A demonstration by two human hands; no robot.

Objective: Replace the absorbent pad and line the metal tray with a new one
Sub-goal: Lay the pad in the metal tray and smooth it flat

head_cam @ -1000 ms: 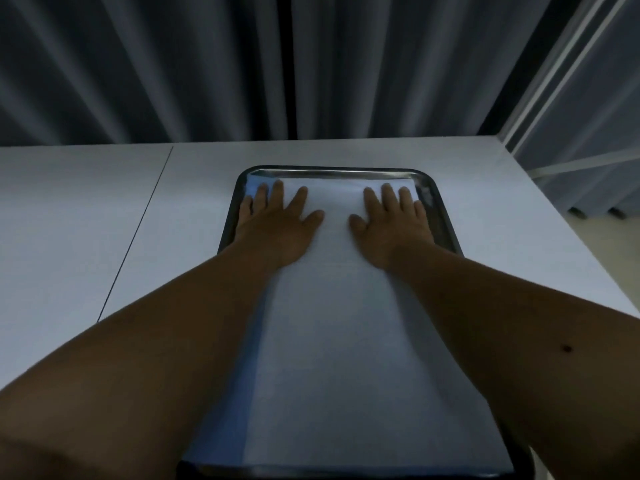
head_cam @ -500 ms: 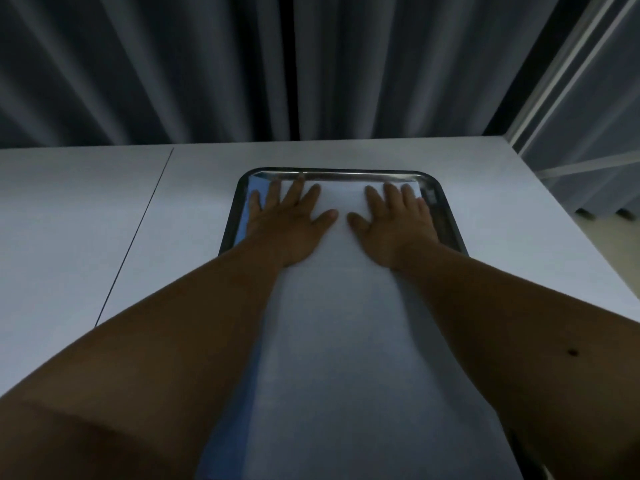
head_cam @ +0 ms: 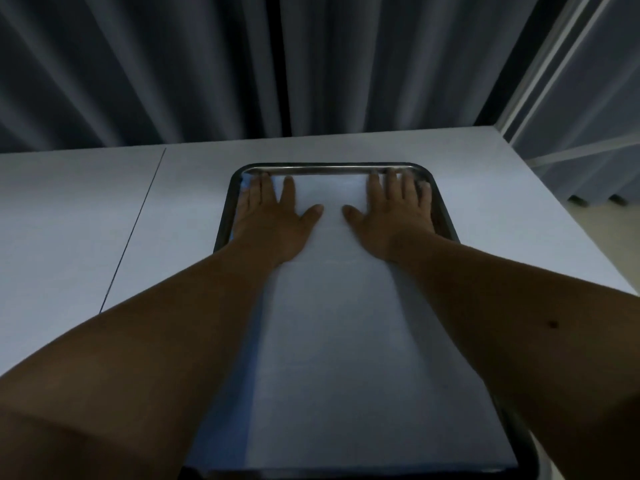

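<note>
A metal tray [head_cam: 332, 167] lies lengthwise on the white table, running from the far middle to the near edge of view. A white absorbent pad [head_cam: 339, 341] with a blue strip along its left side covers the tray's floor. My left hand [head_cam: 273, 220] presses flat on the pad's far left part, fingers straight and spread, fingertips near the tray's far rim. My right hand [head_cam: 391, 220] presses flat on the far right part in the same way. My forearms hide the pad's side edges.
The white table [head_cam: 104, 216] has a thin seam running down its left part. Grey curtains [head_cam: 207, 64] hang behind the far edge. On the right the table ends, with a window frame and floor [head_cam: 602, 230] beyond.
Both hands have slid forward over the pad toward the tray's far rim and moved apart, left hand to the far left corner, right hand to the far right.
</note>
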